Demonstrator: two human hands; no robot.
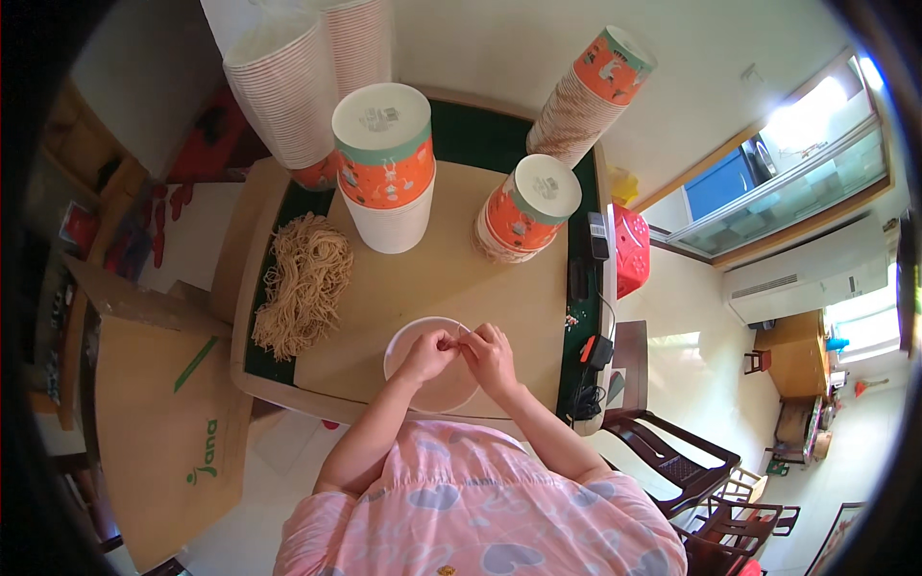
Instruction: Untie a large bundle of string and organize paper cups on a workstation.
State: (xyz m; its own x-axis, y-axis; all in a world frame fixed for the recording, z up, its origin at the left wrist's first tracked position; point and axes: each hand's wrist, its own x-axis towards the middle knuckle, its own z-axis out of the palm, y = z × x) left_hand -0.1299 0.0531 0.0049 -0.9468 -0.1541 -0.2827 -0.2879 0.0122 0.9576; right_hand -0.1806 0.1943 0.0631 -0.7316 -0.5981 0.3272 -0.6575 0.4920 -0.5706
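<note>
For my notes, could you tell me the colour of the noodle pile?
Light tan, seen in the head view: noodle pile.

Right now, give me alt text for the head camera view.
Both hands, left hand and right hand, meet over an upturned paper bowl on a table. A pile of tan strings lies left; stacks of paper cups stand behind.

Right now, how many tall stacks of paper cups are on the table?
4. One big stack stands in the middle, a shorter one right of it, one leans at the back left, one at the back right. More may hide behind.
</note>
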